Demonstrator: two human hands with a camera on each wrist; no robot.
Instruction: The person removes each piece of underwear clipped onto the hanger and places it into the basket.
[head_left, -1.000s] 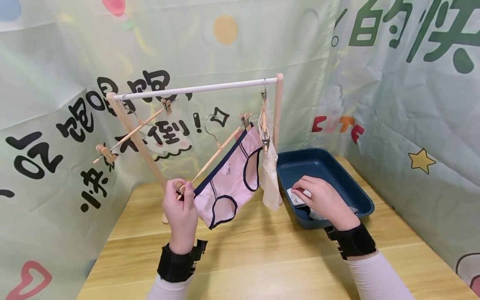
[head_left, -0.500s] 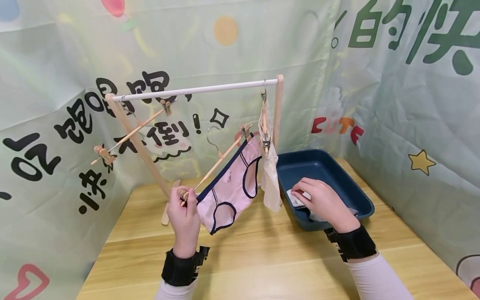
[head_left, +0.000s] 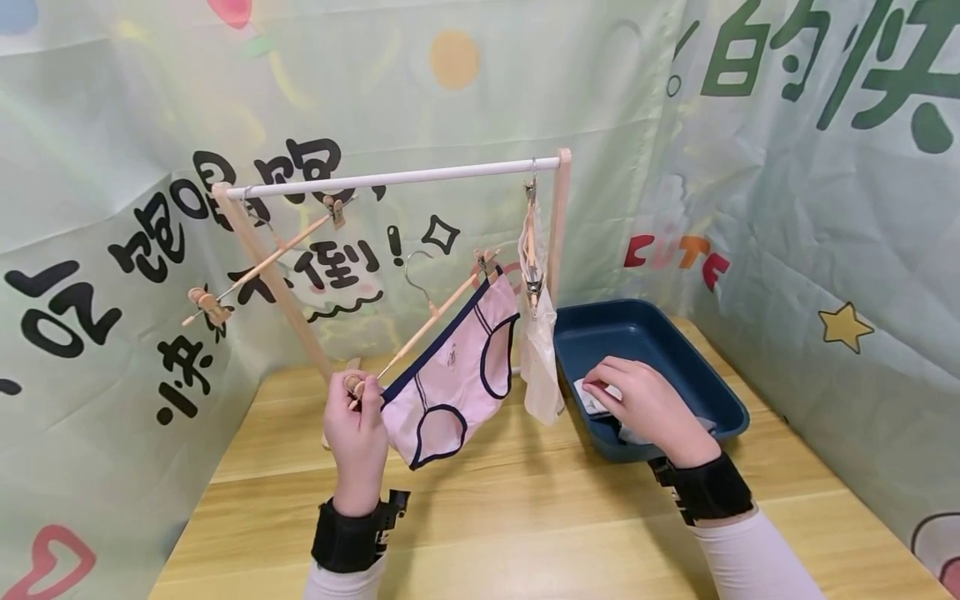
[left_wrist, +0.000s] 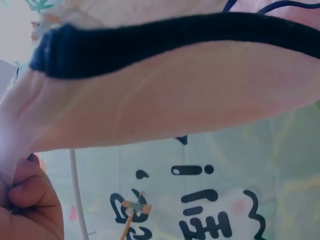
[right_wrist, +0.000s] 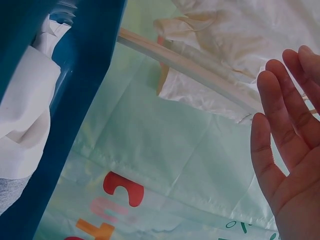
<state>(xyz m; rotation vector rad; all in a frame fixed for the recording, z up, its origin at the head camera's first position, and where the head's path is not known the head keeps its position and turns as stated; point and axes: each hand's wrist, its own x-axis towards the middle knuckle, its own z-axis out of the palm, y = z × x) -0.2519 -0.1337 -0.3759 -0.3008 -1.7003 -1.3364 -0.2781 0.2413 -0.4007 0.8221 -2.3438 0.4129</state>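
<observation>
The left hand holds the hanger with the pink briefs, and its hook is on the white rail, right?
No: the head view shows the hook apart from the white rail. The left hand does hold the hanger with the pink briefs.

The briefs [head_left: 450, 371] are pink with navy trim [head_left: 442, 337], the hanger [head_left: 433, 312] pale wood with a silvery hook [head_left: 406, 271], the rail [head_left: 420, 177] white and the hanging cloth [head_left: 539, 375] cream. The tray [head_left: 637, 329] is dark blue, the counter [head_left: 480, 533] yellowish wood grain and the wristbands [head_left: 347, 537] black. The backdrop [head_left: 600, 108] is pale green, patterned with black and green lettering [head_left: 52, 333], a yellow star [head_left: 845, 327] and an orange dot [head_left: 454, 60].
</observation>
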